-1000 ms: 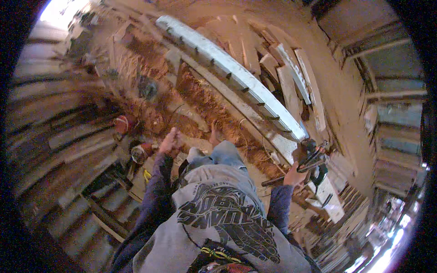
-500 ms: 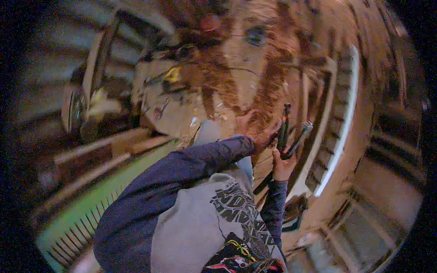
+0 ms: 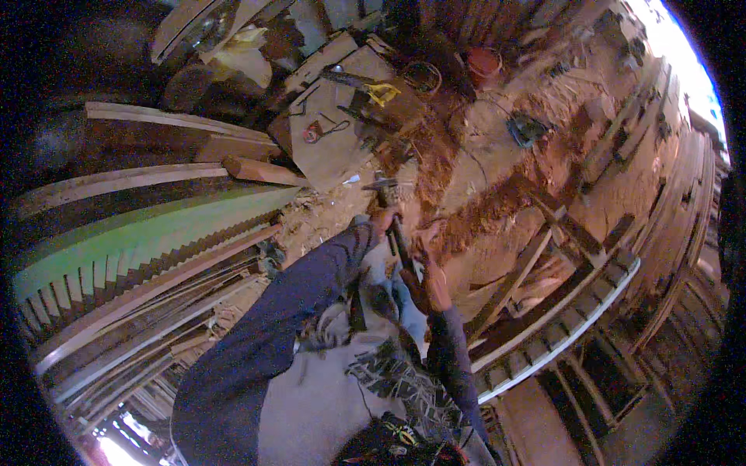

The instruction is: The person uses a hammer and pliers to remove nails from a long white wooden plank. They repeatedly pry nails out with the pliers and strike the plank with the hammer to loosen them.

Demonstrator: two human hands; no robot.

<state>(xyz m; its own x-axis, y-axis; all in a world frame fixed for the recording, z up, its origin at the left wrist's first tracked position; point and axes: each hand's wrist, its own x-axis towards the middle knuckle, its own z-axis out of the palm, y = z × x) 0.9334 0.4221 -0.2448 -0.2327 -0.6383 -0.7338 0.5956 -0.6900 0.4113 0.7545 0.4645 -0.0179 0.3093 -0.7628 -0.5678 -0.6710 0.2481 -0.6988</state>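
My left hand (image 3: 384,220) is wrapped round the upper handle of a hammer (image 3: 396,239). Its metal head (image 3: 379,185) points away from me. Lower down, my right hand (image 3: 432,286) is closed at the handle's near end. A pale narrow piece (image 3: 420,269) shows beside its fingers, too blurred to name. Both hands are in front of my body, above my legs. Beyond them a worktop (image 3: 322,165) bears a yellow-handled saw (image 3: 381,94), a red tape measure (image 3: 312,133) and several dark tools.
At left runs a long green panel (image 3: 148,242) with dark slots, with timber planks (image 3: 179,175) behind it. A wooden frame (image 3: 536,252) and a white-edged slatted piece (image 3: 579,334) lie at right. Farther off are a blue-grey power tool (image 3: 527,130) and a red bucket (image 3: 483,62).
The view has swung to the right. The hammer, earlier in my right hand beside another dark tool, now stands between both hands, with my left hand round its handle. The second tool is no longer distinct.
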